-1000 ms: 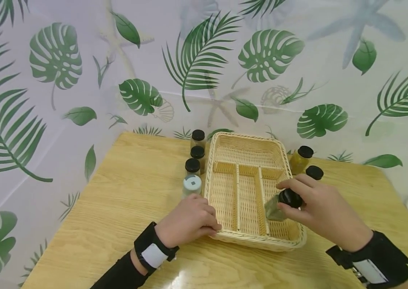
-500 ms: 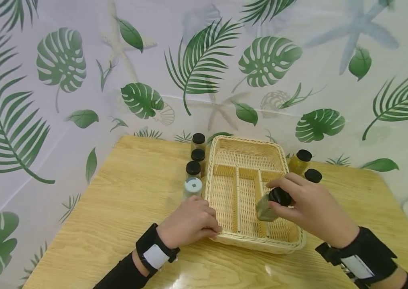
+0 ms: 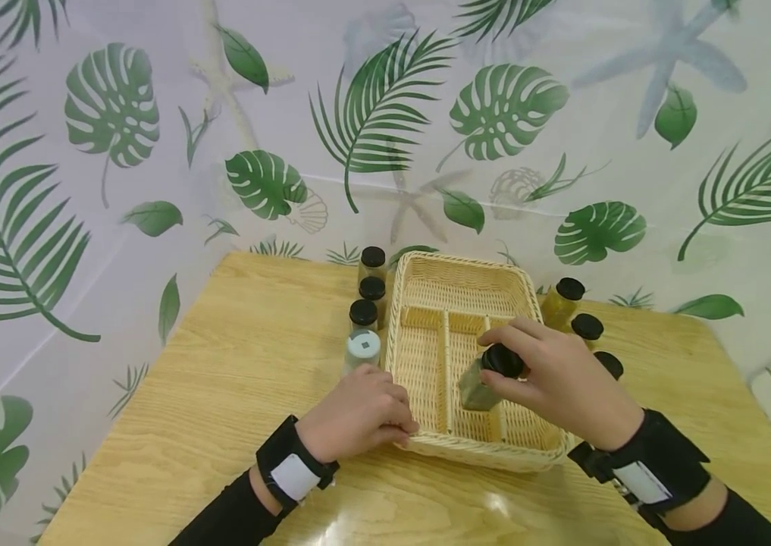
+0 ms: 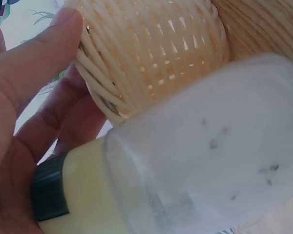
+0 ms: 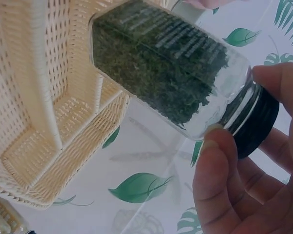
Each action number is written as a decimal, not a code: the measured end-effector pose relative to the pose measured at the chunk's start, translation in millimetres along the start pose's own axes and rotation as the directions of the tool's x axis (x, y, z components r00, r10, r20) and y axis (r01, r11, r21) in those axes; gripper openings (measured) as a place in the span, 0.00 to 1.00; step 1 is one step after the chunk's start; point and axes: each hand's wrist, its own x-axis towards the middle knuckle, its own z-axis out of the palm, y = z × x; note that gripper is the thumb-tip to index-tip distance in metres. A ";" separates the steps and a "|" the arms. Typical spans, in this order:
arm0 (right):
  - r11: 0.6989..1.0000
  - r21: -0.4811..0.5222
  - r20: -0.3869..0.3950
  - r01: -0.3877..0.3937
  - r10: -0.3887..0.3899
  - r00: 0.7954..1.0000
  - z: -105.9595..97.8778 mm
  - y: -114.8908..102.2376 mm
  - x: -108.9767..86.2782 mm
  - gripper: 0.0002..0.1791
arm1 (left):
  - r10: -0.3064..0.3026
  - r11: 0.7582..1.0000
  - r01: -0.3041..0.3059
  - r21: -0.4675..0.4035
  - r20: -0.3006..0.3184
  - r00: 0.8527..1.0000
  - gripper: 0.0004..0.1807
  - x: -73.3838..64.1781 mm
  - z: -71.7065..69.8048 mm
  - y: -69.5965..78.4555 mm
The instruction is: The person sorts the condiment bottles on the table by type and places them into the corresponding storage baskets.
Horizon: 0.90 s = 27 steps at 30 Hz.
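The right hand (image 3: pixel 565 381), fingertips grasping the neck and black lid of a jar of green flakes (image 3: pixel 477 390), has swung leftward in the frame: a second ago the jar hung over the basket's right compartment (image 3: pixel 534 431), and now it is over the middle compartment (image 3: pixel 464 426), right of centre in the head view. That move has uncovered a third black lid (image 3: pixel 609 365) at the right, below the yellow jar (image 3: pixel 557 309) and another dark lid (image 3: pixel 587 326). As a judgement, the flakes now line up with the middle slot rather than the right one; I cannot tell whether the base touches the basket floor. The left hand (image 3: pixel 358 415) has stayed put, gripping the near left corner of the basket (image 3: pixel 487 453), which seems to keep it steady. The left divider (image 3: pixel 447 371) runs just beside the jar, and the right divider (image 3: pixel 503 429) is partly hidden behind jar and hand, so sideways room looks tight. Freer space lies over the left compartment (image 3: pixel 422 371) and the wide back section (image 3: pixel 462 292), while the pale-topped jar (image 3: pixel 363 347) crowds the basket's left edge just beyond the left hand.
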 end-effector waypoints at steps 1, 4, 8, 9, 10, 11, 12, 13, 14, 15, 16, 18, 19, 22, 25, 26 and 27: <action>1.000 0.001 0.000 -0.001 0.001 1.000 0.2 -0.3 0.6 0.17 | 0.005 1.000 -0.005 -0.001 -0.005 1.000 0.06 0.5 0.3 0.0; 1.000 0.004 0.007 -0.006 0.005 1.000 0.9 -0.8 3.0 0.16 | 0.022 1.000 -0.023 -0.007 -0.025 0.999 0.07 2.2 0.4 -0.6; 1.000 0.001 0.016 -0.018 0.018 1.000 2.2 -1.6 5.5 0.16 | 0.027 1.000 -0.027 -0.010 -0.025 0.999 0.07 2.9 0.2 -0.5; 1.000 0.000 0.015 -0.021 0.021 1.000 2.8 -1.7 5.9 0.16 | 0.024 1.000 -0.025 -0.006 -0.021 0.999 0.07 2.7 0.3 -0.2; 1.000 0.001 0.015 -0.022 0.022 1.000 3.4 -2.0 6.2 0.16 | 0.021 1.000 -0.021 -0.002 -0.017 1.000 0.07 2.4 0.5 0.1; 1.000 0.002 0.015 -0.023 0.023 1.000 4.2 -2.4 6.4 0.16 | 0.017 1.000 -0.017 0.001 -0.011 1.000 0.07 1.7 0.6 0.4; 1.000 0.007 0.013 -0.022 0.022 1.000 5.1 -2.7 6.7 0.16 | 0.014 1.000 -0.014 0.003 -0.007 1.000 0.07 1.1 0.8 0.7; 1.000 0.014 0.014 -0.018 0.018 1.000 6.0 -3.1 7.1 0.16 | 0.009 1.000 -0.009 0.007 -0.002 1.000 0.06 0.3 1.0 1.0; 1.000 0.017 0.014 -0.014 0.014 1.000 6.8 -3.3 7.6 0.16 | 0.007 1.000 -0.007 0.011 -0.001 1.000 0.06 -0.2 1.3 1.2; 1.000 0.016 0.013 -0.011 0.011 1.000 7.7 -3.5 8.3 0.16 | 0.005 1.000 -0.005 0.014 0.000 1.000 0.06 -0.4 1.5 1.3; 1.000 0.018 0.011 -0.007 0.007 1.000 8.3 -3.7 9.2 0.15 | 0.002 1.000 -0.002 0.014 -0.001 1.000 0.06 -0.2 1.7 1.3; 1.000 0.015 0.008 -0.001 0.001 1.000 9.1 -3.7 11.2 0.15 | 0.001 1.000 -0.001 0.017 -0.004 1.000 0.06 0.8 1.8 1.2; 1.000 0.013 0.006 -0.002 0.002 1.000 9.7 -3.8 11.8 0.16 | 0.002 1.000 -0.002 0.019 -0.002 1.000 0.06 1.2 1.4 0.9; 1.000 0.011 0.009 -0.008 0.008 1.000 11.6 -4.2 14.2 0.16 | 0.004 1.000 -0.004 0.022 0.004 1.000 0.05 2.3 -0.1 0.7; 1.000 0.017 0.022 -0.017 0.017 1.000 13.7 -5.5 15.5 0.17 | 0.007 1.000 -0.008 0.023 0.014 1.000 0.06 2.1 -0.6 1.8; 1.000 0.020 0.026 -0.019 0.019 0.999 14.5 -6.1 15.7 0.17 | 0.009 1.000 -0.009 0.025 0.016 1.000 0.06 1.9 -0.5 2.4; 1.000 0.021 0.027 -0.019 0.019 0.999 15.3 -6.5 15.8 0.17 | 0.011 1.000 -0.012 0.027 0.019 1.000 0.06 2.0 -0.3 3.1</action>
